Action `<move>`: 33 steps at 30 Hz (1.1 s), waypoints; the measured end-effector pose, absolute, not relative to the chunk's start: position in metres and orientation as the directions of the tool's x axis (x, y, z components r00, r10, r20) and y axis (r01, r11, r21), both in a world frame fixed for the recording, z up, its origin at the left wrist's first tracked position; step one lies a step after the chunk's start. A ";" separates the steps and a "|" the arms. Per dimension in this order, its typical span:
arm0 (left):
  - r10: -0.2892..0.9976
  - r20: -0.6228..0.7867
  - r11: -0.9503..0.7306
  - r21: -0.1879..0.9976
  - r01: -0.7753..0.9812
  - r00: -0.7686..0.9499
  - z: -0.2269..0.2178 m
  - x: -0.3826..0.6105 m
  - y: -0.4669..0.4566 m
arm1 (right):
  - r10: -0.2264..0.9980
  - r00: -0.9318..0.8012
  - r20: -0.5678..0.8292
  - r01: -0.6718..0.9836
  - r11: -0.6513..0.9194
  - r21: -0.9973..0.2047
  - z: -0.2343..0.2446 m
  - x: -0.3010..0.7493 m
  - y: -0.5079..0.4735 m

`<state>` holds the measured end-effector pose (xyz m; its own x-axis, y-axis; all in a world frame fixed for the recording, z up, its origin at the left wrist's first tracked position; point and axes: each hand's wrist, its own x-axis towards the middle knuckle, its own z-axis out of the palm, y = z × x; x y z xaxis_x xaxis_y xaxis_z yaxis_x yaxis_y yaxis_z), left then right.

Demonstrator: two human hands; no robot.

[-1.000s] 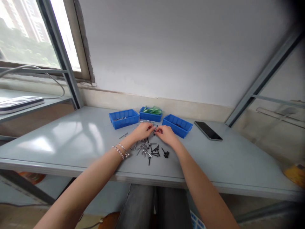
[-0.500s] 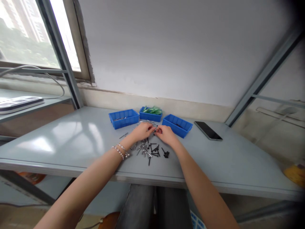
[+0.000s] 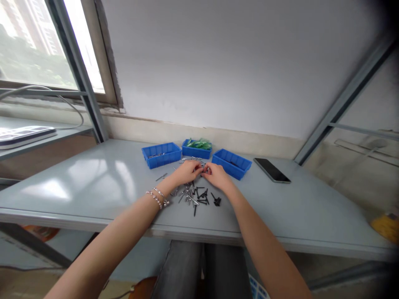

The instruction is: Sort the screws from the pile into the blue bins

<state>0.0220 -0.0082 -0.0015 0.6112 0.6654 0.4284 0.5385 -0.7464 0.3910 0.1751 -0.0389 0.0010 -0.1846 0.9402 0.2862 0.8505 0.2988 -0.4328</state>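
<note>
My left hand (image 3: 187,172) and my right hand (image 3: 217,175) meet above the grey table, their fingertips pinched together on a small metal fastener (image 3: 203,167). Its exact shape is hidden by my fingers. Just below my hands lies a loose pile of grey and black screws and rivets (image 3: 195,198). Behind my left hand stands a blue plastic bin (image 3: 162,162) with a few metal pieces inside. A second blue bin (image 3: 196,153) holds green items, and a third blue bin (image 3: 232,171) sits behind my right hand.
The grey table (image 3: 87,187) has a front edge close to my arms and a wall behind it. A black smartphone (image 3: 272,170) lies to the right of the bins. A laptop (image 3: 25,137) rests on a shelf by the window at left.
Both hands stay together over the same spot, with only slight finger movement. The view has shifted very slightly.
</note>
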 end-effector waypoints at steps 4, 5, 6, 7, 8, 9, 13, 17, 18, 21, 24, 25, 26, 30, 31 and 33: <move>0.666 0.431 -0.746 0.400 0.533 0.609 -0.002 0.022 -0.008 | 0.943 -0.188 0.275 0.857 0.294 -0.422 0.001 0.175 -0.039; 0.667 0.431 -0.745 0.400 0.533 0.608 -0.002 0.022 -0.008 | 0.943 -0.190 0.274 0.859 0.295 -0.418 0.002 0.175 -0.040; 0.666 0.431 -0.746 0.400 0.533 0.608 -0.002 0.022 -0.008 | 0.942 -0.193 0.273 0.861 0.297 -0.414 0.002 0.174 -0.040; 0.665 0.432 -0.747 0.399 0.532 0.609 -0.002 0.022 -0.008 | 0.942 -0.196 0.271 0.863 0.297 -0.409 0.002 0.174 -0.040; 0.663 0.433 -0.749 0.397 0.531 0.611 -0.001 0.022 -0.008 | 0.943 -0.197 0.269 0.865 0.296 -0.406 0.003 0.174 -0.040; 0.660 0.434 -0.751 0.395 0.529 0.613 -0.001 0.022 -0.009 | 0.943 -0.197 0.268 0.866 0.296 -0.403 0.003 0.174 -0.041; 0.661 0.435 -0.750 0.394 0.531 0.611 -0.002 0.022 -0.009 | 0.942 -0.198 0.270 0.865 0.298 -0.404 0.004 0.174 -0.042; 0.684 0.425 -0.730 0.378 0.570 0.593 -0.002 0.022 -0.009 | 0.947 -0.195 0.255 0.864 0.289 -0.413 0.005 0.174 -0.042; 0.686 0.422 -0.727 0.367 0.580 0.592 -0.003 0.021 -0.009 | 0.947 -0.196 0.255 0.864 0.289 -0.412 0.005 0.174 -0.042; 0.682 0.422 -0.730 0.337 0.595 0.598 -0.002 0.022 -0.009 | 0.943 -0.204 0.263 0.862 0.300 -0.408 0.005 0.174 -0.042; 0.671 0.427 -0.740 0.330 0.586 0.606 -0.002 0.022 -0.009 | 0.942 -0.207 0.263 0.860 0.303 -0.411 0.004 0.174 -0.041; 0.668 0.429 -0.743 0.330 0.582 0.609 -0.002 0.022 -0.009 | 0.944 -0.205 0.260 0.861 0.300 -0.411 0.004 0.174 -0.041; 0.665 0.430 -0.745 0.330 0.580 0.610 -0.001 0.022 -0.009 | 0.944 -0.204 0.257 0.862 0.298 -0.410 0.004 0.174 -0.041; 0.664 0.431 -0.746 0.333 0.576 0.611 -0.001 0.023 -0.009 | 0.945 -0.205 0.256 0.860 0.298 -0.413 0.004 0.174 -0.041; 0.665 0.430 -0.746 0.336 0.575 0.611 -0.001 0.023 -0.009 | 0.945 -0.204 0.257 0.860 0.298 -0.414 0.004 0.174 -0.041; 0.666 0.426 -0.745 0.346 0.570 0.612 -0.001 0.023 -0.009 | 0.945 -0.203 0.255 0.861 0.297 -0.414 0.004 0.173 -0.041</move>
<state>0.0228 -0.0092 -0.0010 0.6121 0.6662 0.4261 0.5703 -0.7452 0.3458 0.1735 -0.0410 0.0035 -0.2032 0.9453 0.2553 0.8605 0.2968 -0.4140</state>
